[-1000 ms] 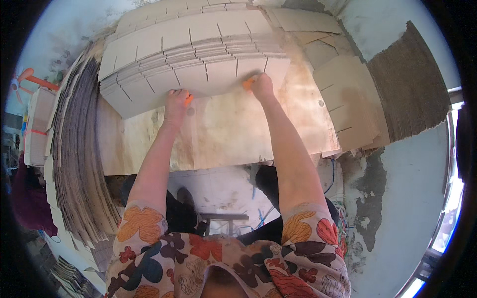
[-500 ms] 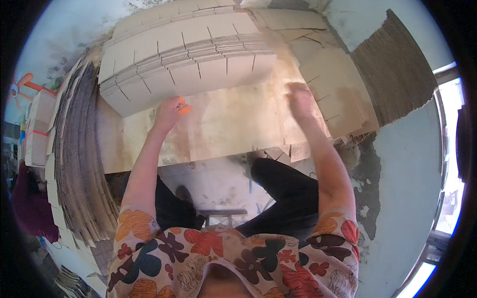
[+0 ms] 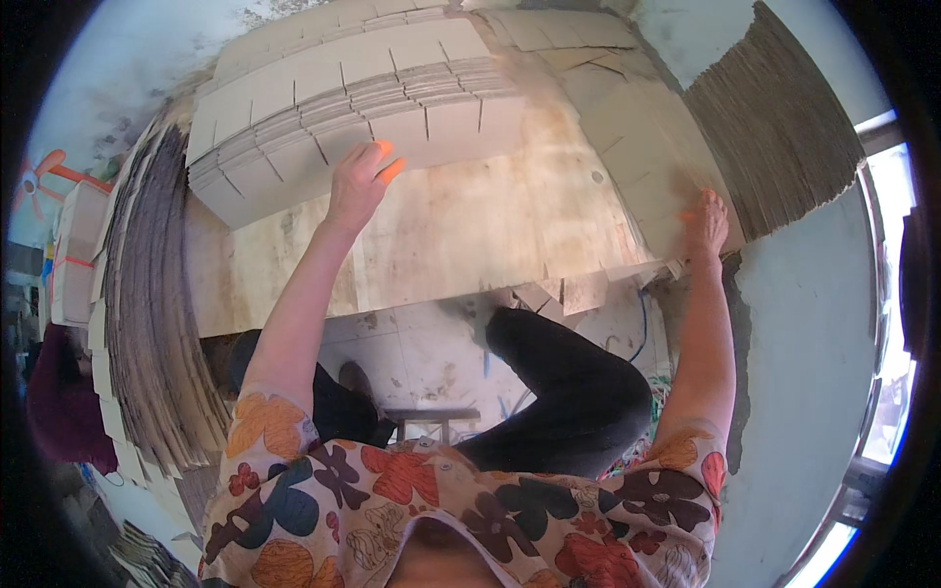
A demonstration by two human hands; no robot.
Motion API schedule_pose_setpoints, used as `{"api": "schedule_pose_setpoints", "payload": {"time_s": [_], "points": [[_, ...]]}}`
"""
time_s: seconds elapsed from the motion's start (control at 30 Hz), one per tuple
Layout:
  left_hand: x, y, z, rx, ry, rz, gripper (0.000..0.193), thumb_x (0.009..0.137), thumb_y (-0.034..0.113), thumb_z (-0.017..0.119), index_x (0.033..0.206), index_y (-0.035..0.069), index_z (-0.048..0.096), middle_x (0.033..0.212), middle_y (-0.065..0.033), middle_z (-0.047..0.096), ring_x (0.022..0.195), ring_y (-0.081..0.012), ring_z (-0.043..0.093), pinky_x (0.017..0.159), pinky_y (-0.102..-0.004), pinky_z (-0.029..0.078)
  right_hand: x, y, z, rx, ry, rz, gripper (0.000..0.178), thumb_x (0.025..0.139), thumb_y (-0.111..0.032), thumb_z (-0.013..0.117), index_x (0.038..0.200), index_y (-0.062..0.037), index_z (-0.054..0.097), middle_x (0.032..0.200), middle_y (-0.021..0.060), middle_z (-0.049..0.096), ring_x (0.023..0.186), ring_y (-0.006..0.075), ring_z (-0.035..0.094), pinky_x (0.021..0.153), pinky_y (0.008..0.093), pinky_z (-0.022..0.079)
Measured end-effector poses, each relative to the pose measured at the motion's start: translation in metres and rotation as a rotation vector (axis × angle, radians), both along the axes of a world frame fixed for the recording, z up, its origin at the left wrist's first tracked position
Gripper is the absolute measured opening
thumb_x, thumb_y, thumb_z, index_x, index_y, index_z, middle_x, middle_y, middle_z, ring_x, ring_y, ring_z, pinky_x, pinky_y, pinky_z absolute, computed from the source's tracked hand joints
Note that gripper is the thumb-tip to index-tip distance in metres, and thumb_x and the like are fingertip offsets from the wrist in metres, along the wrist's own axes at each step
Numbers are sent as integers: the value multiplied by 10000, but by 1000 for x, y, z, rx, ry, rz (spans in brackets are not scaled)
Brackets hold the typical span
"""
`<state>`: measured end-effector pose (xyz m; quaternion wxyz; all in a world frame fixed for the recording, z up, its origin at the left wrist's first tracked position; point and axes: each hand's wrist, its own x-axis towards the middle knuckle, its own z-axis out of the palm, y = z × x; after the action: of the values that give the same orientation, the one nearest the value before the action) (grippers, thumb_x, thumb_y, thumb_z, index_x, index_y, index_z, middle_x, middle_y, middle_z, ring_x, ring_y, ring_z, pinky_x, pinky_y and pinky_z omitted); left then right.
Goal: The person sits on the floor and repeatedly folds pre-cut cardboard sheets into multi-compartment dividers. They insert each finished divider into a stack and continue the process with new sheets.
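The left hand (image 3: 361,181) lies flat, gripping nothing, on the slotted cardboard stack (image 3: 343,108). The right hand (image 3: 704,223) presses open on loose sheets (image 3: 637,157) at the surface (image 3: 470,245) edge; they could slide off

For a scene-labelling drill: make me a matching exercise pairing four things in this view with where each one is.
Things:
1. left hand
2. right hand
3. pale slotted cardboard stack
4. brown corrugated cardboard sheet pile

Places:
A. upper right, beyond the worktable
B. on the flat pale sheets at the table's right edge
C. across the far side of the wooden worktable
D. against the slotted stack's near edge

Pairs: 1-D, 2-B, 3-C, 4-A
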<state>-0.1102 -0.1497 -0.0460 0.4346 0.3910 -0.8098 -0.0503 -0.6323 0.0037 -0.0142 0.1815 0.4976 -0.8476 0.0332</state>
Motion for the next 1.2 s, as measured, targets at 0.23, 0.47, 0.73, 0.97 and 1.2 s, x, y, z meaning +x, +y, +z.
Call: {"api": "schedule_pose_setpoints", "payload": {"time_s": [0.23,0.47,0.73,0.97,1.2], "points": [[-23,-31,25,-26,-188,39,424,731,226,739,1051,48,527,1036,-94,574,1016,-278,475,858,-388,392,72,-8,74,-284,-361,-153,318,823,-225,660,1068,-63,540,1010,153,636,940,294,602,763,363,474],[-67,-58,30,87,-415,141,535,704,302,746,1120,73,500,1051,-74,546,1008,-250,465,856,-382,360,173,-5,83,-712,-1065,274,343,861,-113,626,1158,26,525,1075,196,608,1014,204,568,862,328,466],[-73,-76,12,-84,-354,13,203,723,98,655,912,77,584,898,-51,606,945,-220,509,850,-351,368,264,3,67,-742,-950,350,388,846,50,579,1225,33,499,1069,116,630,972,135,573,852,254,452],[-67,-60,21,-125,-273,-84,122,716,109,656,812,73,591,767,-62,612,841,-237,545,715,-374,445,287,-12,68,-606,-713,363,404,874,-18,585,1264,-27,482,1009,134,644,853,155,612,749,268,475],[-62,-44,28,155,-475,-151,46,691,27,610,669,54,580,692,-105,611,852,-269,575,706,-385,484,293,-27,53,-609,-553,487,430,878,-30,585,1286,-48,451,852,196,651,684,254,639,613,315,491]]}}
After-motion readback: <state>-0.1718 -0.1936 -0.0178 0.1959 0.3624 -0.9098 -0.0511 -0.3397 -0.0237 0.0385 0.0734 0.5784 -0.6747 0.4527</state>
